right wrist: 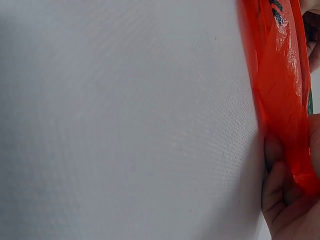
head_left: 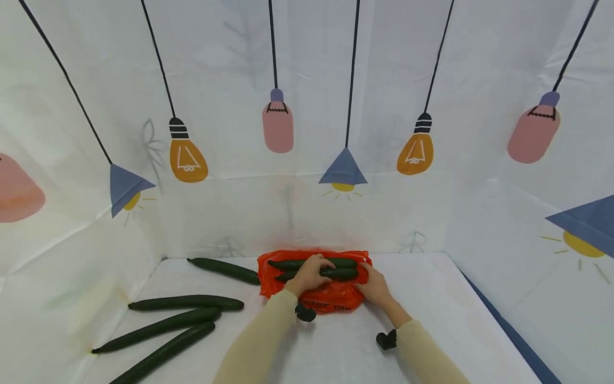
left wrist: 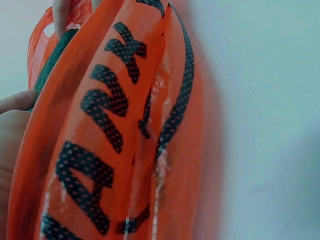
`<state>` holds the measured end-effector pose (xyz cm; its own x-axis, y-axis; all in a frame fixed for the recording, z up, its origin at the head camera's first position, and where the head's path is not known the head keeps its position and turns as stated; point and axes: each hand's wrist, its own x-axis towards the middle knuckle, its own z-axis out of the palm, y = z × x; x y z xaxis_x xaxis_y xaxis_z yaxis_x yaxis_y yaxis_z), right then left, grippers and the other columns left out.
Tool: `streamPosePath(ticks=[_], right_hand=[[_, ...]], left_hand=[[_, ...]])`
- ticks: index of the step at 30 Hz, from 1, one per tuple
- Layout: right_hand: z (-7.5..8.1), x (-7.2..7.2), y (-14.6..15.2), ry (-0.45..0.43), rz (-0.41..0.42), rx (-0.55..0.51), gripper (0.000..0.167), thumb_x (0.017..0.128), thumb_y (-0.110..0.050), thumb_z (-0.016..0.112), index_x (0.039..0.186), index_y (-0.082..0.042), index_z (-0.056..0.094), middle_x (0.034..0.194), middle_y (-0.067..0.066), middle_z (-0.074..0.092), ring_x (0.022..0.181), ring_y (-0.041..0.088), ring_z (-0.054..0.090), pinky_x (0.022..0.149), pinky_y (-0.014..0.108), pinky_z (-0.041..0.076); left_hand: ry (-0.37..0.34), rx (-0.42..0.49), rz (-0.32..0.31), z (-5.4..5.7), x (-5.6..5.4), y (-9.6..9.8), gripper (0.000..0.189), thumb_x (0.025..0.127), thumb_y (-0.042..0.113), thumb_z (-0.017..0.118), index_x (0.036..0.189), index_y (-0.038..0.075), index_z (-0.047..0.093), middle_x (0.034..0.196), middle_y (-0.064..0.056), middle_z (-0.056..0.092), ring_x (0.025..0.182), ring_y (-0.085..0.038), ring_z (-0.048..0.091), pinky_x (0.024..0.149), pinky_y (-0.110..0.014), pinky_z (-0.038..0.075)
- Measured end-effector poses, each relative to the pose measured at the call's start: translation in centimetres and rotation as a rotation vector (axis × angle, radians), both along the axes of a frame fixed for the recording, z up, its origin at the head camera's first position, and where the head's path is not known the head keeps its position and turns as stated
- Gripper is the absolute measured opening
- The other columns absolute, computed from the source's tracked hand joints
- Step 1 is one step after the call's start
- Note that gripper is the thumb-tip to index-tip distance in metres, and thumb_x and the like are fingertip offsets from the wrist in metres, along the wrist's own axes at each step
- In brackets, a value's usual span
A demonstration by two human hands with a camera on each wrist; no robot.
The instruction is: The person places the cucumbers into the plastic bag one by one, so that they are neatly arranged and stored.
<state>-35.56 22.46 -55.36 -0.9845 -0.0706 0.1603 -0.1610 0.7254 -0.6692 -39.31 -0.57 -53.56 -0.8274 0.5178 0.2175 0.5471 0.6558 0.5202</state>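
A red plastic bag (head_left: 342,298) with black lettering lies at the back of the table, its mouth spread open upward. Two long dark green cucumbers (head_left: 345,274) lie side by side in it. My left hand (head_left: 309,274) reaches over the bag's front edge and holds the nearer cucumber between thumb and fingers. In the left wrist view the bag's printed side hides most of that hand and of the cucumber (left wrist: 52,57). At the bag's right end my right hand (head_left: 376,285) grips the plastic, thumb inside and curled fingers (right wrist: 275,187) outside, as the right wrist view shows.
Another cucumber (head_left: 223,268) lies left of the bag, its tip right at the bag's edge. Several more cucumbers (head_left: 187,304) lie on the left of the white table (head_left: 455,320). A white curtain printed with lamps (head_left: 307,213) surrounds the table's back and sides.
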Motion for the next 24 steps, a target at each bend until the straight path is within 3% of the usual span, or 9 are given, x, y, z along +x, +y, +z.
streamPosePath(ticks=[11,18,24], right_hand=[[0.2,-0.1,0.0,-0.023,-0.012,-0.011,0.066,0.082,-0.005,0.075,0.139,0.006,0.044,0.135,0.028,0.05,0.125,0.045,0.045,0.102,0.059,0.034],[0.0,-0.1,-0.1,-0.036,-0.013,-0.014,0.065,0.083,-0.005,0.074,0.139,0.005,0.043,0.136,0.028,0.049,0.126,0.045,0.044,0.101,0.06,0.034],[-0.1,-0.3,0.2,-0.03,-0.005,-0.005,0.064,0.083,-0.006,0.074,0.139,0.005,0.044,0.134,0.028,0.051,0.124,0.045,0.046,0.1,0.059,0.036]], left_hand=[[-0.048,-0.01,0.008,0.9,0.0,0.2,0.03,0.083,0.019,0.079,0.112,0.021,0.072,0.098,0.007,0.054,0.093,-0.01,0.051,0.082,-0.026,0.047],[-0.104,0.056,-0.017,2.0,0.5,0.1,0.028,0.086,0.013,0.076,0.113,0.015,0.072,0.098,0.005,0.059,0.092,-0.011,0.054,0.082,-0.027,0.048],[-0.104,0.109,-0.051,2.6,0.8,-0.2,0.027,0.087,0.015,0.075,0.114,0.014,0.071,0.103,0.005,0.06,0.096,-0.01,0.056,0.085,-0.027,0.048]])
